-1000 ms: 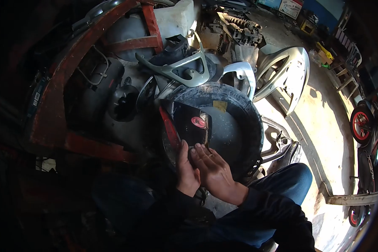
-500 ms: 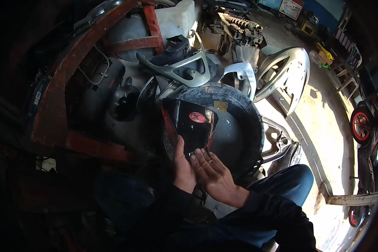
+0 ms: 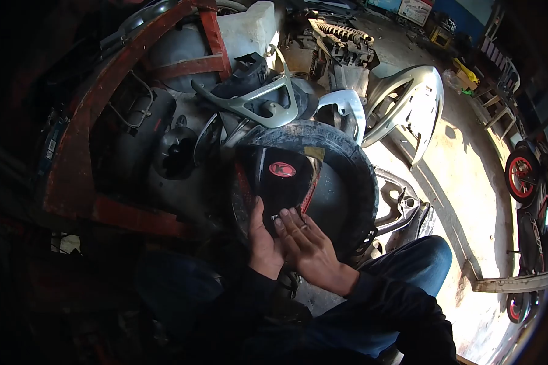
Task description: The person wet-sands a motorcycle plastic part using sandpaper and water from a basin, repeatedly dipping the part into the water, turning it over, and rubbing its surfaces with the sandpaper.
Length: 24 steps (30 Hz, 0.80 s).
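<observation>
A glossy black scooter panel [image 3: 277,188] with a red oval badge [image 3: 282,170] and red strips along its sides is tilted over a round dark basin [image 3: 356,167]. My left hand [image 3: 265,246] grips its near end, thumb up along the left edge, with the other fingers hidden below. Across the same near end lies my right hand [image 3: 310,248], fingers stretched out and close together, the tips on the panel's surface. Nothing shows between that hand and the panel.
Behind the basin lie a grey grab rail [image 3: 274,112] and silver plastic trim [image 3: 426,91]. A red metal frame [image 3: 82,128] stands at left, with a dark cylinder [image 3: 143,131] beside it. At far right is a motorcycle wheel with a red rim [image 3: 522,176].
The panel has turned slightly, so its badge and right side strip face me more. My hands have hardly moved on it; the whole view has shifted a little.
</observation>
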### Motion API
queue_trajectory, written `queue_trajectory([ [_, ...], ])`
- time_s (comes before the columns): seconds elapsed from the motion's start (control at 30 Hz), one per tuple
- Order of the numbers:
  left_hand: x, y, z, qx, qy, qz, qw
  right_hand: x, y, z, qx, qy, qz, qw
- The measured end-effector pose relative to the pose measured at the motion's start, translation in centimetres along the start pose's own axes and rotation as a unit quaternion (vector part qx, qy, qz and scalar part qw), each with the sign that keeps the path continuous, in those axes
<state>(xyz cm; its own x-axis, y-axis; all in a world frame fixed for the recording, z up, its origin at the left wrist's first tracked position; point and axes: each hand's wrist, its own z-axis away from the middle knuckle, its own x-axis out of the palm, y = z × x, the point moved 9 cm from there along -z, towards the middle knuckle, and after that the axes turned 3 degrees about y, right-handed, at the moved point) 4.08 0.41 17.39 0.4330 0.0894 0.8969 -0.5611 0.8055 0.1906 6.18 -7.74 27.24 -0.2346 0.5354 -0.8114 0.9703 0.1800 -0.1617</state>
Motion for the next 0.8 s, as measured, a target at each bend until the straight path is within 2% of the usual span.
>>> queue_trajectory([
  [0.03,0.1,-0.1,0.9,-0.009,0.075,-0.019,0.997,-0.3,1.4,-0.7,0.023,-0.001,0.01,1.0],
  [0.07,-0.1,-0.6,0.4,-0.011,0.075,-0.02,0.997,-0.5,3.4,-1.9,0.047,-0.002,0.02,0.999],
  [0.1,0.3,-0.7,-0.2,0.029,0.046,-0.028,0.998,-0.6,5.8,-2.6,0.123,0.008,0.001,0.992],
  [0.13,0.7,-0.6,-0.4,0.069,0.016,-0.036,0.997,0.0,5.9,-2.3,0.131,-0.006,0.019,0.991],
  [0.23,-0.7,-0.2,-0.4,0.05,0.043,-0.052,0.996,-0.1,0.2,0.4,0.027,-0.01,0.047,0.998],
  [0.27,-1.7,-0.5,-0.3,0.027,0.063,-0.047,0.997,-0.4,0.5,0.1,0.025,-0.011,0.045,0.999],
  [0.4,0.4,-0.2,-0.6,0.065,0.039,-0.056,0.996,-1.2,2.9,-1.8,0.08,0.027,0.013,0.996],
  [0.43,0.4,-0.4,0.5,0.016,0.091,-0.057,0.994,-1.5,1.5,-1.5,0.06,0.023,0.01,0.998],
  [0.5,0.2,-0.1,0.4,0.003,0.083,-0.061,0.995,-1.4,-1.3,-0.7,0.013,0.008,0.01,1.0],
  [0.57,-1.4,-0.9,0.0,-0.038,0.104,-0.022,0.994,-1.3,0.6,-1.2,0.027,0.011,0.007,1.0],
  [0.6,-0.9,-0.4,0.5,0.043,0.128,-0.067,0.989,-1.5,1.9,-2.1,0.042,0.012,0.007,0.999],
  [0.63,0.0,-0.8,0.1,0.059,0.099,-0.062,0.991,-1.1,3.7,-2.6,0.085,0.023,0.021,0.996],
  [0.67,0.6,-0.9,-0.2,0.074,0.069,-0.058,0.993,-1.2,3.3,-2.1,0.087,0.023,0.022,0.996],
  [0.73,-0.6,-1.9,-0.6,-0.046,0.068,-0.028,0.996,-0.8,0.9,-0.9,0.048,0.006,0.032,0.998],
  [0.8,-0.1,-1.0,-0.1,-0.017,0.09,-0.066,0.994,-0.8,-0.6,-0.5,0.013,-0.005,0.033,0.999],
])
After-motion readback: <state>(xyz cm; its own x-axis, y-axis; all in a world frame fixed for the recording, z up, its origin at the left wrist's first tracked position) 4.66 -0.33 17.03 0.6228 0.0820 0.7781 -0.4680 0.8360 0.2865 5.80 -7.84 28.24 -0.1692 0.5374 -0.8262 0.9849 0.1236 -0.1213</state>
